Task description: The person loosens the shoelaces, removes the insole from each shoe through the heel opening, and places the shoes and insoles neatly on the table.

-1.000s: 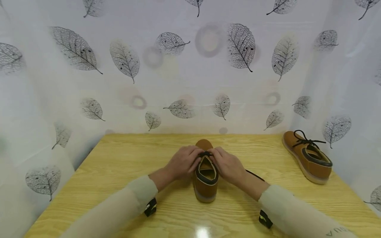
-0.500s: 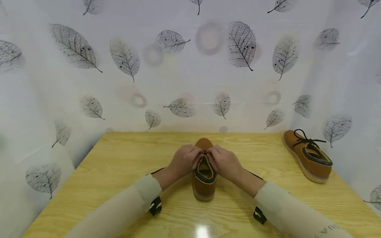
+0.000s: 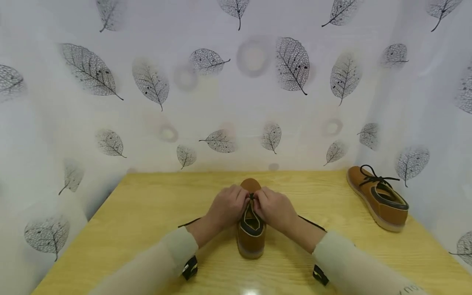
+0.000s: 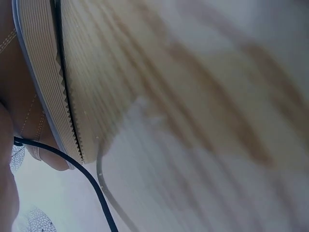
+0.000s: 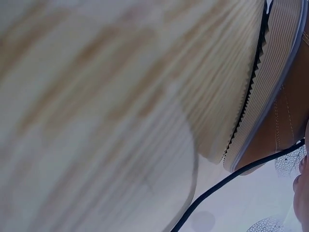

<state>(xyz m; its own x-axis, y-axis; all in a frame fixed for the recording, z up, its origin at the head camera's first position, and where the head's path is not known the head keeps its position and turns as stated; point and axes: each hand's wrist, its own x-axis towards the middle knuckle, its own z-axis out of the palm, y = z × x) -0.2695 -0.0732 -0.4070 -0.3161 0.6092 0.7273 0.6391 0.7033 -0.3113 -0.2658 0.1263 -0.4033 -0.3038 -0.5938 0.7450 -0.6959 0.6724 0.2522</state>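
Observation:
A brown lace-up shoe stands in the middle of the wooden table, toe pointing away and dark padded collar toward me. Both hands meet over its lacing. My left hand pinches the black shoelace from the left side, and my right hand pinches it from the right. Fingertips partly hide the crossing of the lace. One lace end trails from the fingers in the left wrist view. Another lace end runs down from the right hand in its wrist view.
At the right edge of the table sits a second brown shoe, its black lace tied in a bow. A white curtain with a leaf print hangs behind and along both sides.
Both hands have drawn in closer over the lacing. A lace end now shows behind the left wrist, where none showed a second ago. The head view has tilted up slightly.

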